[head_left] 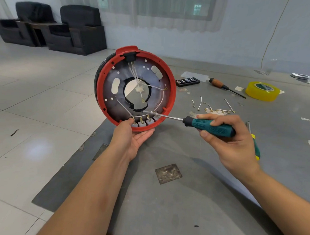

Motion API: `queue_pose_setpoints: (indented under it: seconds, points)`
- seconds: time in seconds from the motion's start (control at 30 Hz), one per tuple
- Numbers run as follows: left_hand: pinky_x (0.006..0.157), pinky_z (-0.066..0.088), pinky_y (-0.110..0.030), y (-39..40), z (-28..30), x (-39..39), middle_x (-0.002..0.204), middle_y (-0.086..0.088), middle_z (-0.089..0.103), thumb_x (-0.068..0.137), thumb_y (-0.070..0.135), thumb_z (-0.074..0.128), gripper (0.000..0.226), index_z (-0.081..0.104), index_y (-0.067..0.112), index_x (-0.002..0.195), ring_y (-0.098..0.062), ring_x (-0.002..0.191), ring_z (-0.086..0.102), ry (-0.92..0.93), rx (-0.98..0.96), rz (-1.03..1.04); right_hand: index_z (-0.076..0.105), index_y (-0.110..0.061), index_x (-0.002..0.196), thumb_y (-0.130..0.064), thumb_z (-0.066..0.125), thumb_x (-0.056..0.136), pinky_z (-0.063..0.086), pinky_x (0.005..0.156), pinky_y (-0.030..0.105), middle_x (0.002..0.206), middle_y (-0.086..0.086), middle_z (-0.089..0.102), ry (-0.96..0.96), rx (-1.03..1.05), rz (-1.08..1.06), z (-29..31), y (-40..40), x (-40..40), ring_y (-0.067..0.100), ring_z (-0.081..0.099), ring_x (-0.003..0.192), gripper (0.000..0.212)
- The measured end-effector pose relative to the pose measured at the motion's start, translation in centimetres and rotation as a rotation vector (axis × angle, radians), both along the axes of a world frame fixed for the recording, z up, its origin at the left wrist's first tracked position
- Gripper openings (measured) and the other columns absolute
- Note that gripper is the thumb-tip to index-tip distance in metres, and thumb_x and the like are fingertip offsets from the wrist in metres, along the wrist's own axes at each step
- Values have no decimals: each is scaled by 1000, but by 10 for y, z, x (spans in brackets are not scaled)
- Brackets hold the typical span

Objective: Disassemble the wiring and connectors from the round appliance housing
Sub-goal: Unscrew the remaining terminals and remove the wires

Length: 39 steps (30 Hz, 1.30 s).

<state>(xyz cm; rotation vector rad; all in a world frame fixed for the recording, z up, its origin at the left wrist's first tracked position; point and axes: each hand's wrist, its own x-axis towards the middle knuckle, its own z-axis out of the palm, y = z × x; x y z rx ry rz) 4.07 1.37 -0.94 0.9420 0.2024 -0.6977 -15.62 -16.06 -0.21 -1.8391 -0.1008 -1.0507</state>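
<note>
**Housing held on edge above the mat's near-left corner**

Grey matting (191, 197) is covering the floor here, with pale tiles beyond its left edge and dark armchairs (78, 28) standing against the far wall. The round housing (136, 88) is standing on edge, red rim facing the camera, over the mat's left edge. The left hand (134, 136) is cupping it from underneath, palm up, fingers curling round the bottom rim, thumb pressing beside the grey connectors (143, 123) (three show clearly). White wires (162, 98) are running across the inside. The right hand (227, 139), just right of the housing, is gripping the teal handle of a screwdriver (210, 127), whose tip is reaching in just above the connectors. Loose wire pieces (216, 109) are lying behind that hand; a yellow tape roll (261, 91), a wooden-handled screwdriver (222, 84) and a bit case (187, 81) are sitting toward the far right edge.
</note>
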Motion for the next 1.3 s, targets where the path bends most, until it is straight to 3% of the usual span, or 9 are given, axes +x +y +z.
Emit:
queue_pose_setpoints:
  seconds: [0.07, 0.13, 0.3, 0.53, 0.7, 0.87, 1.0, 1.17, 1.3]
  points:
    - [72, 67, -49, 0, -1, 0, 110, -26, 76, 111, 17, 52, 33, 53, 1, 139, -39, 91, 80, -7, 1, 1, 53, -12, 108, 13, 68, 87, 51, 103, 54, 120, 13, 69, 8, 48, 2, 3, 3, 0, 36, 63, 123, 36]
    - [75, 66, -49, -1, -3, -1, 117, -26, 74, 111, 18, 53, 34, 52, 0, 140, -39, 98, 78, -19, 6, -6, 54, -16, 111, 7, 71, 88, 54, 100, 50, 118, 3, 71, 11, 48, -40, 6, 6, 0, 31, 65, 121, 37]
    - [83, 65, -50, -3, -4, -1, 118, -24, 74, 111, 19, 54, 29, 53, 3, 136, -37, 96, 78, -31, 9, 15, 57, -35, 111, -29, 81, 86, 59, 89, 54, 115, -1, 70, 16, 103, -150, 14, 5, -6, 32, 68, 114, 36]
    - [79, 66, -43, -4, -8, -1, 110, -20, 74, 111, 20, 54, 10, 56, 12, 106, -33, 91, 79, -53, 26, 37, 57, -37, 113, -42, 82, 83, 58, 91, 53, 115, -1, 70, 80, 56, -211, 16, 2, -3, 29, 69, 111, 40]
    - [80, 66, -42, -7, -11, -1, 111, -19, 75, 110, 23, 57, 15, 56, 9, 116, -30, 88, 80, -84, 52, 47, 58, -41, 112, -58, 82, 77, 60, 87, 49, 108, -9, 66, 136, 38, -241, 28, 4, 1, 26, 70, 106, 46]
    - [79, 67, -40, -9, -13, -1, 109, -15, 77, 110, 25, 58, 11, 57, 15, 107, -25, 85, 81, -130, 93, 64, 56, -43, 104, -46, 81, 79, 62, 80, 44, 101, -15, 65, 193, -92, -281, 57, 8, 8, 18, 71, 97, 36]
    - [75, 68, -38, -10, -13, -2, 111, -13, 77, 111, 25, 56, 15, 56, 15, 121, -25, 87, 81, -140, 104, 72, 54, -37, 105, -35, 82, 83, 54, 68, 10, 91, -28, 63, 171, -210, -322, 74, 19, 13, -3, 68, 86, 36]
    - [69, 67, -37, -10, -10, -2, 109, -14, 77, 110, 25, 56, 22, 52, 14, 129, -27, 87, 81, -103, 93, 76, 54, -32, 110, -32, 82, 85, 52, 69, 6, 94, -20, 64, 120, -308, -380, 63, 36, 7, -4, 68, 87, 38]
    - [73, 66, -39, -11, -7, -2, 104, -13, 75, 110, 25, 56, 19, 52, 13, 125, -28, 90, 79, -77, 98, 72, 54, -25, 115, -33, 79, 88, 56, 72, 12, 97, -9, 68, 78, -433, -396, 50, 43, -2, 7, 68, 91, 37]
